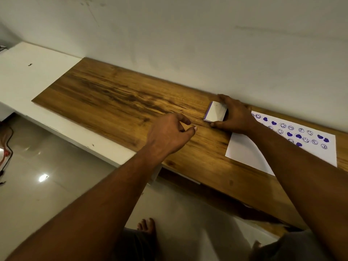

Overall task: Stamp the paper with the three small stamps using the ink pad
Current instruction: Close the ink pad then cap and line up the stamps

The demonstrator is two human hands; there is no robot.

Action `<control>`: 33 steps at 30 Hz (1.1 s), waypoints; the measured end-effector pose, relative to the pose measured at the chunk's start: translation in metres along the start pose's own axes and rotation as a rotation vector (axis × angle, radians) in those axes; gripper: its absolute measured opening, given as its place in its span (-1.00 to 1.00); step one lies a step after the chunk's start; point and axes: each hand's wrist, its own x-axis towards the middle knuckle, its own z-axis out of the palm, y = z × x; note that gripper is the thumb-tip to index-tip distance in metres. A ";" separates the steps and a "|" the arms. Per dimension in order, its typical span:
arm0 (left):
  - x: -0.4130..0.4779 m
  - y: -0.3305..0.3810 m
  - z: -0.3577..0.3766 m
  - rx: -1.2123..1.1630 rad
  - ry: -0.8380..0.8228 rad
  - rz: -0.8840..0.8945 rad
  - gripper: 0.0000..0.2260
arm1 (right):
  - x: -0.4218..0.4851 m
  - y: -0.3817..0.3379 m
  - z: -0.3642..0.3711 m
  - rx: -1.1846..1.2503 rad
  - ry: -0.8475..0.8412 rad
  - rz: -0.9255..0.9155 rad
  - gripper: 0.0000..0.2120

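My right hand grips a white box with a purple edge, the ink pad, on the wooden board close to the wall. The thumb is at its near side and the fingers curl over its far side. My left hand hovers just left of it with loosely curled fingers and holds nothing that I can see. A white paper lies to the right, partly under my right forearm, covered with several purple heart and smiley prints. No small stamps are in view.
The wooden board lies on a white shelf that runs along a pale wall. Below are a glossy tiled floor with cables at the far left, and my bare feet.
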 end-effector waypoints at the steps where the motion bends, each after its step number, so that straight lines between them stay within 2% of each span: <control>1: 0.002 -0.005 -0.006 -0.018 0.014 -0.013 -0.67 | -0.003 -0.005 -0.003 0.030 0.051 -0.014 0.03; 4: 0.009 -0.028 -0.024 -0.034 0.086 -0.068 -0.71 | -0.010 -0.030 -0.009 0.086 0.265 -0.153 -0.21; 5: 0.012 -0.037 -0.029 -0.018 0.105 -0.093 -0.73 | -0.011 -0.041 -0.010 0.103 0.257 -0.232 -0.31; 7: 0.015 -0.055 -0.034 0.026 0.117 -0.149 -0.77 | -0.015 -0.067 -0.006 0.122 0.092 -0.358 -0.45; 9: 0.016 -0.068 -0.033 0.062 0.093 -0.197 -0.73 | -0.018 -0.090 0.003 0.049 -0.079 -0.415 -0.48; 11: 0.015 -0.074 -0.030 0.063 0.077 -0.211 -0.71 | -0.018 -0.103 0.015 -0.037 -0.161 -0.437 -0.49; 15: 0.017 -0.078 -0.030 0.053 0.075 -0.213 -0.72 | -0.015 -0.107 0.031 -0.117 -0.200 -0.465 -0.56; 22: 0.020 -0.089 -0.024 0.086 -0.079 -0.241 -0.71 | -0.007 -0.106 0.047 -0.122 -0.185 -0.474 -0.68; 28: 0.023 -0.095 -0.021 0.072 -0.128 -0.270 -0.72 | 0.035 -0.106 0.035 -0.273 0.056 -0.303 -0.65; 31: 0.023 -0.097 -0.019 0.079 -0.137 -0.271 -0.73 | 0.060 -0.093 0.027 -0.302 0.184 -0.075 -0.69; 33: 0.023 -0.097 -0.018 0.086 -0.141 -0.270 -0.72 | 0.070 -0.081 0.023 -0.290 0.195 0.064 -0.66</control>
